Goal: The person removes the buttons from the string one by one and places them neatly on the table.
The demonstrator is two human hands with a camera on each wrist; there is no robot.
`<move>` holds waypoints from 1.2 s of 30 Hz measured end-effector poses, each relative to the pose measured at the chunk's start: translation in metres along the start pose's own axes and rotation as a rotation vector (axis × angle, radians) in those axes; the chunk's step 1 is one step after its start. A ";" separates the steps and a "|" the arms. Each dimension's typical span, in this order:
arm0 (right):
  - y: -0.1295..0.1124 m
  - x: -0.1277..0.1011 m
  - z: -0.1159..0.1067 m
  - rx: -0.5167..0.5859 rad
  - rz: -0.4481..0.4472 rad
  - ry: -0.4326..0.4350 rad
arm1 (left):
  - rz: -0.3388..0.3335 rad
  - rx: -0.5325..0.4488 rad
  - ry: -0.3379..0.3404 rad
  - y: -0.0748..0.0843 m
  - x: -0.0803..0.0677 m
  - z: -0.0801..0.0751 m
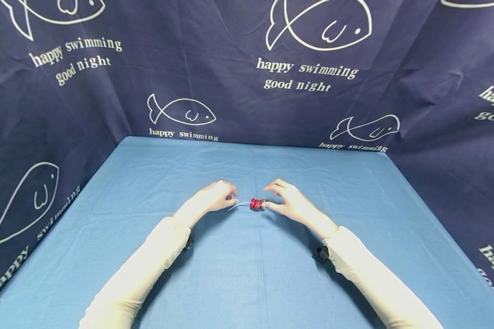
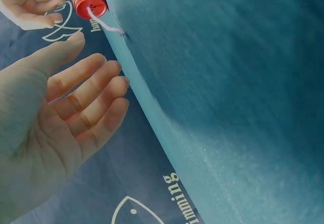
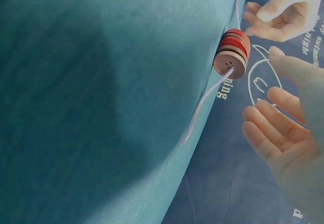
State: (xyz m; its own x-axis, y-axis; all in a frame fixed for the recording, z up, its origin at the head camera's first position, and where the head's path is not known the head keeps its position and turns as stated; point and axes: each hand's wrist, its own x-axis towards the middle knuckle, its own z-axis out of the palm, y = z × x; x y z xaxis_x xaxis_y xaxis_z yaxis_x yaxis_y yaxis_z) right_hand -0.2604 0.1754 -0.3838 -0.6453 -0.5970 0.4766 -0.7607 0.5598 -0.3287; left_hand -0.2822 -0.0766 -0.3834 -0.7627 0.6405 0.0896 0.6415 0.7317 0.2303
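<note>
Red and brown round button stack (image 3: 234, 45), threaded on a thin white cord (image 3: 205, 100), lies on its side on the table between the two hands. Left hand (image 1: 220, 194): fingers loosely bent, thumb well parted, holding nothing; near the cord's end. Right hand (image 1: 290, 201): likewise wide and holding nothing, nearest the brown end. Overhead, its thumb overlaps that end; the wrist views show a gap. Cord trails from both ends of the stack; overhead, the right-hand length is hidden. Left wrist view cuts off the stack's top; exact button count hard to make out. Small holes visible in the brown end face.

Around: blue cloth-covered table (image 1: 230, 278); long white sleeves (image 1: 148, 256) on both forearms, running out of frame. Black device (image 1: 322, 254) at the right wrist, partly covered; details too small to read. Beyond: dark navy fabric backdrop (image 1: 230, 50), white fish outlines, lettering "happy swimming" and "good night", some cut short at the frame edge. Lower lines hidden behind the table's far edge.
</note>
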 end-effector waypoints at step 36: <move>-0.010 0.009 0.013 -0.028 0.037 -0.187 | 0.004 -0.039 -0.082 0.006 0.007 0.005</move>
State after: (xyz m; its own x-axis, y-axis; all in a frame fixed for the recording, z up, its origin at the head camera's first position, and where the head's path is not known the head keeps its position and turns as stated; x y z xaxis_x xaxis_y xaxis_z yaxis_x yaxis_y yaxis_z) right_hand -0.2592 0.1569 -0.3869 -0.6768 -0.6705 0.3039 -0.7355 0.5978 -0.3189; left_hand -0.2837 -0.0664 -0.3860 -0.7496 0.6618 0.0115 0.6400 0.7203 0.2674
